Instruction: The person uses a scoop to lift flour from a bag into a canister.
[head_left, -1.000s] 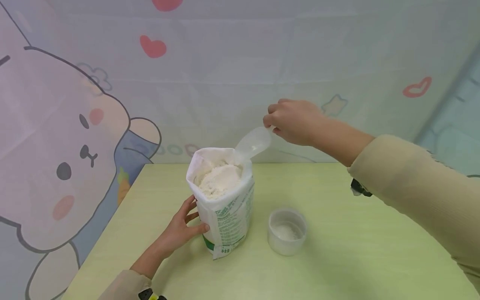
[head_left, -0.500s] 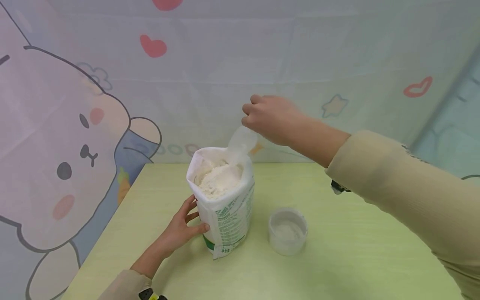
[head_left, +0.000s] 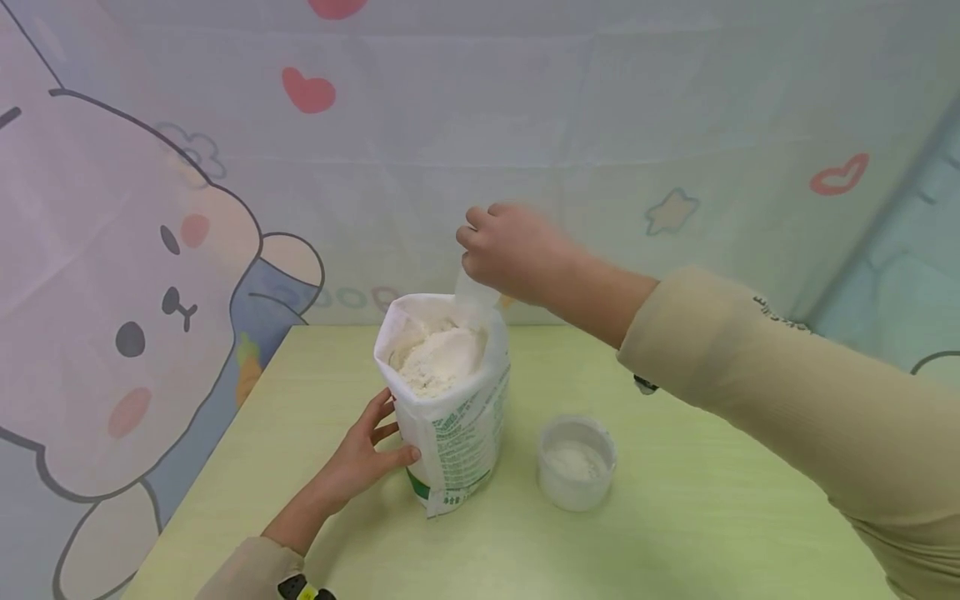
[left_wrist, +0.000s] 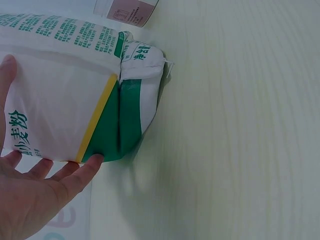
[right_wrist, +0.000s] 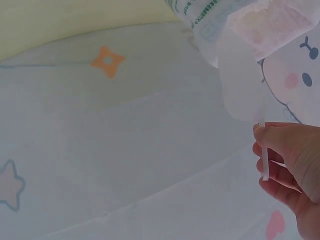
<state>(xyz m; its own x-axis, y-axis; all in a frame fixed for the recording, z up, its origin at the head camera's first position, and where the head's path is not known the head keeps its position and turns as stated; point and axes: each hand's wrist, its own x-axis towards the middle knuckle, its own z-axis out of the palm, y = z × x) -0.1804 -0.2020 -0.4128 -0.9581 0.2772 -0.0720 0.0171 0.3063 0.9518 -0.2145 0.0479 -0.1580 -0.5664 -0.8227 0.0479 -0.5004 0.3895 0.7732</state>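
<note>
An open white flour bag [head_left: 468, 442] with green print stands upright on the table, nearly full of pale flour [head_left: 442, 358]. My left hand [head_left: 354, 468] steadies its left side, thumb on the front and the other fingers spread along the side, as the left wrist view also shows near the green base [left_wrist: 131, 115]. Above the bag's back right rim, my right hand [head_left: 517, 252] pinches the thin handle of a translucent scoop [right_wrist: 241, 82]. The scoop points steeply down, its lower end at the bag's mouth and its tip hidden there.
To the right of the bag, a small translucent tub [head_left: 576, 483] has white powder at its bottom. The light green table [head_left: 712, 500] ends at a cloth backdrop [head_left: 450, 125] with cartoon prints.
My right hand has moved left toward the bag, turning the scoop from a slant to a steeper angle at the mouth. The left hand, bag and tub have stayed put.
</note>
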